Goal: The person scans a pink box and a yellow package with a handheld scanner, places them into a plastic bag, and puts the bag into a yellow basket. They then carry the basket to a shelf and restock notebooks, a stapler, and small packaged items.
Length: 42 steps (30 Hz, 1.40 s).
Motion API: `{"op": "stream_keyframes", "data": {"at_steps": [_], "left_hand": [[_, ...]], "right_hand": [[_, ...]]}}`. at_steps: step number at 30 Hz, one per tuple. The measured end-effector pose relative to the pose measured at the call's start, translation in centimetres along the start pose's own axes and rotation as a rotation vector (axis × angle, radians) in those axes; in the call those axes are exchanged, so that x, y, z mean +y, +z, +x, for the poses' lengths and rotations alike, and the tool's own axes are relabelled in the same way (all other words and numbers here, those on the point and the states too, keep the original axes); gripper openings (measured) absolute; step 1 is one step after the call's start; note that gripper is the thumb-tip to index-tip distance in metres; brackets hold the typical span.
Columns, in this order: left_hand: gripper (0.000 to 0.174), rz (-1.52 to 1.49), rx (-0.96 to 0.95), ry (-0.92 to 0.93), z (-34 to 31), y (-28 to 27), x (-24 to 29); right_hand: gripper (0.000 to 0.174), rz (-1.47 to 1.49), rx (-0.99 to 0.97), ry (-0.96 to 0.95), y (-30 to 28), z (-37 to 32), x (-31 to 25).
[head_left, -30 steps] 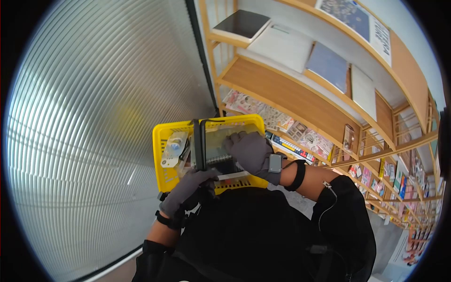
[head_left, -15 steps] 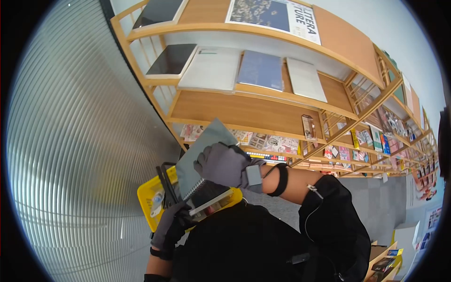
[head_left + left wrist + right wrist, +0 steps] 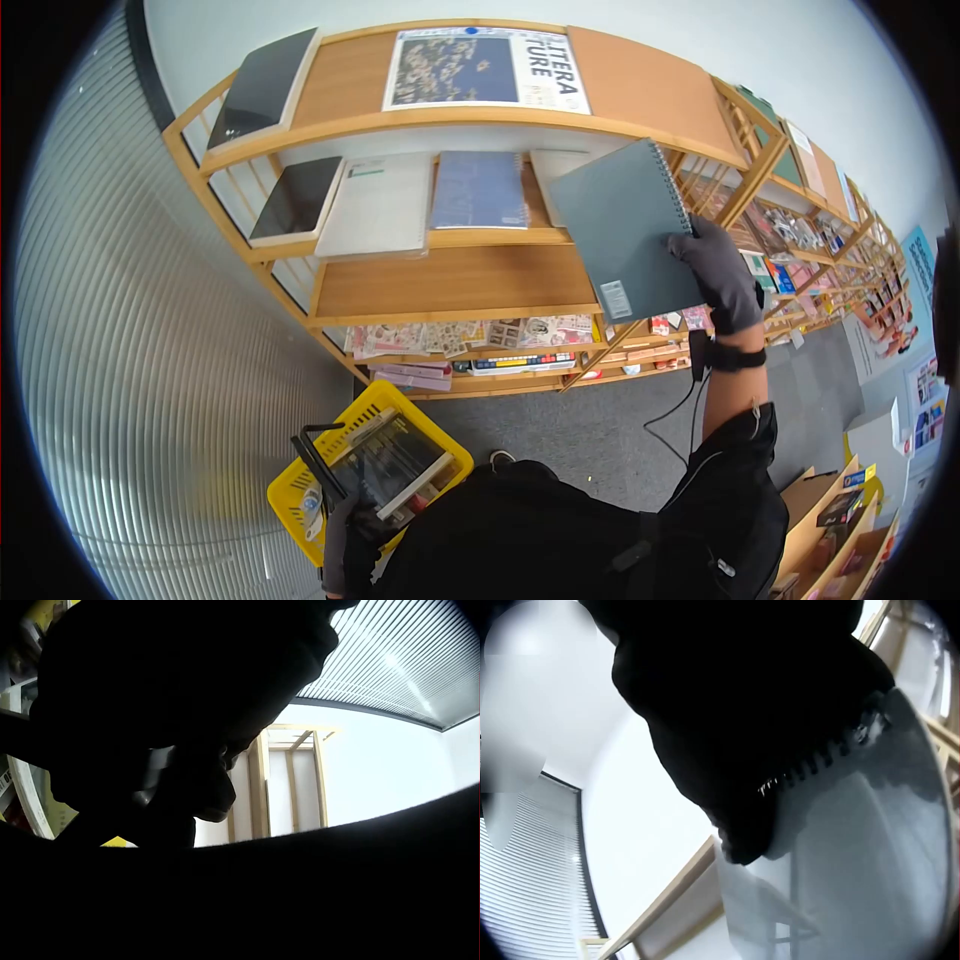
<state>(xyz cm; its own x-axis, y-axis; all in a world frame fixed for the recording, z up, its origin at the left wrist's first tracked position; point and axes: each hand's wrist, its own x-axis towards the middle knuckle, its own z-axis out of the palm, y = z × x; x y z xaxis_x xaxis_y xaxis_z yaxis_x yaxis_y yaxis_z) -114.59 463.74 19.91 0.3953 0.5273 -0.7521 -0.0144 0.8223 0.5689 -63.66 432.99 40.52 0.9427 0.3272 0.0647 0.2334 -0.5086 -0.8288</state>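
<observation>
A grey-green spiral notebook is held up in front of the shelf by the right hand, which pinches it at the coiled edge. In the right wrist view that hand is a dark shape over the notebook's coil. Low on the left, the gloved left hand grips the black handle of a yellow basket. Dark packaged goods lie inside the basket. The left wrist view shows the left hand in silhouette, its fingers curled.
A wooden shelf unit holds a blue notebook, a white one, black-covered ones and a poster. Sticker sheets lie lower down. A ribbed panel stands left, a wooden bin at lower right.
The right hand has lifted the grey-green notebook out of the basket and carried it up and right to the shelf. The basket and left hand appear lower in view, and the view has turned toward the shelves.
</observation>
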Motion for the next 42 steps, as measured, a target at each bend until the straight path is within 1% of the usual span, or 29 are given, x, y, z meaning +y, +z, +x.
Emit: {"op": "stream_keyframes", "data": {"at_steps": [2,3,6,7,10,14,15,17,18,20,21,22,24,26,28,29,31,34,36,39,40,42], "left_hand": [[0.022,-0.016,0.005,-0.007,0.6,-0.3,-0.3],[0.022,-0.010,-0.003,-0.004,0.5,0.0,-0.3],[0.020,0.007,-0.033,-0.017,-0.3,0.3,-0.5],[0.020,0.008,-0.033,-0.018,-0.1,0.4,-0.8],[0.021,-0.039,0.066,0.005,0.9,0.3,-1.6],[0.021,-0.151,-0.002,-0.016,0.3,1.3,-1.8],[0.021,-0.151,-0.003,-0.012,0.4,1.3,-1.9],[0.021,-0.118,0.046,-0.002,1.2,1.3,-2.4],[0.021,-0.100,0.072,0.003,1.4,1.4,-2.5],[0.022,-0.074,0.081,0.021,-0.1,3.3,-1.9],[0.022,-0.046,0.094,0.030,-1.1,4.5,-1.7],[0.022,-0.019,0.105,0.039,-1.6,5.0,-1.6],[0.022,-0.010,0.078,0.039,-0.8,4.0,-1.9],[0.022,0.006,0.025,0.040,0.2,3.1,-2.1],[0.023,-0.006,0.023,0.028,0.2,3.3,-1.8],[0.023,-0.018,0.024,0.013,0.1,3.2,-1.6],[0.023,-0.023,0.030,-0.006,-0.5,3.6,-1.3],[0.025,0.014,0.032,0.041,-1.7,4.9,-1.0],[0.025,0.019,0.036,0.038,-0.8,3.9,-1.0],[0.026,0.026,0.049,0.032,-0.4,3.1,-0.9],[0.026,0.035,0.045,0.050,-0.6,3.1,-0.7],[0.027,0.052,0.037,0.082,-1.2,3.2,-0.5]], "right_hand": [[0.031,-0.105,-0.007,-0.006,-2.1,2.5,2.3],[0.031,-0.102,0.003,-0.006,-2.7,2.7,2.1],[0.037,-0.155,-0.094,0.013,-3.8,2.6,1.2],[0.037,-0.155,-0.094,0.013,-4.2,2.8,1.6],[0.038,0.003,-0.109,0.071,-5.9,3.7,4.3],[0.043,0.068,-0.069,0.112,-8.2,9.4,9.3],[0.043,0.071,-0.068,0.109,-8.4,10.5,8.9],[0.049,-0.187,0.055,0.124,-8.6,13.0,7.8],[0.049,-0.182,0.055,0.124,-8.5,14.5,8.0],[0.055,-0.479,0.273,0.013,-7.5,17.2,8.7],[0.055,-0.477,0.273,0.014,-6.8,16.9,8.5],[0.058,-0.544,0.353,-0.019,-5.6,16.7,8.2],[0.062,-0.679,0.517,-0.089,-2.8,15.7,6.8],[0.069,-0.686,0.509,-0.450,-1.0,12.5,4.9],[0.070,-0.562,0.275,-0.457,0.8,8.3,1.8],[0.070,-0.562,0.271,-0.453,1.6,7.8,2.9],[0.067,-0.764,0.022,-0.663,3.1,7.3,5.1],[0.066,-0.815,0.002,-0.681,3.3,7.1,5.8],[0.066,-0.839,-0.006,-0.699,3.4,7.4,6.2],[0.061,-1.056,0.074,-0.734,2.1,8.4,8.3],[0.061,-1.056,0.071,-0.736,1.8,8.5,8.9],[0.063,-0.943,0.047,-0.716,1.3,7.7,8.7]]}}
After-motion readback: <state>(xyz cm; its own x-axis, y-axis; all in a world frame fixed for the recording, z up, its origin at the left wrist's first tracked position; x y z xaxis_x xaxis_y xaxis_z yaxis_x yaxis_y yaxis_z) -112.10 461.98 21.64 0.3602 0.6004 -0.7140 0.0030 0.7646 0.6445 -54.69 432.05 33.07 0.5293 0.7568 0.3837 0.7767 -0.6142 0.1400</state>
